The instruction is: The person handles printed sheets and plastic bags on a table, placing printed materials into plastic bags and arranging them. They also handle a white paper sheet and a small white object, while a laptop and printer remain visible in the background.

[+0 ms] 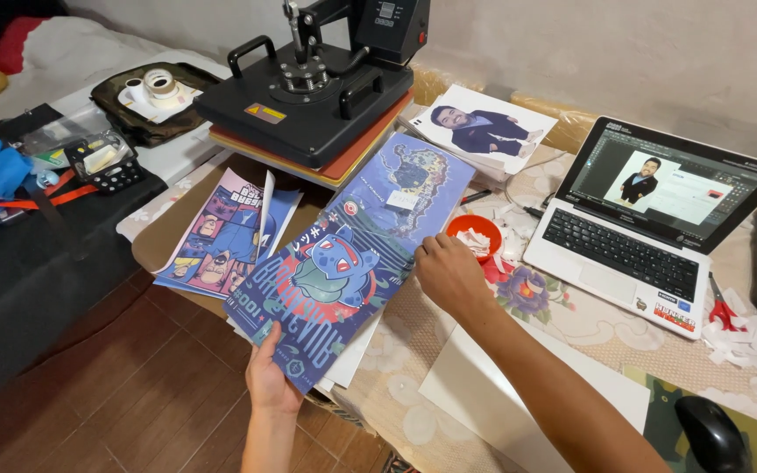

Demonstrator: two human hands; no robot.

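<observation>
A small round red bowl sits on the flowery table cloth. It holds little white paper scraps. More white scraps lie loose by the red-handled scissors, near the right side of the open silver laptop.

A big printed sheet with a green cartoon creature on a dark blue background lies at the table's front edge and sticks out past it. The left hand holds the sheet's near bottom edge from below, with the thumb on top and the fingers under the paper. The right hand touches the sheet's right edge about halfway up, with bent fingers pinching at the paper edge. So the sheet is stretched between the two hands, the left one low and close to the person, the right one farther up on the table.

Under this sheet are more white sheets. Just to the left lies another colourful cartoon print in pink and blue, with one corner curling up. Behind the sheet stands a black heat press machine with an orange plate. Beside the press rests a stack of prints with a picture of a person in a dark suit. A plain white board lies under the right arm. A black computer mouse sits on a green mat at the near right corner.
</observation>
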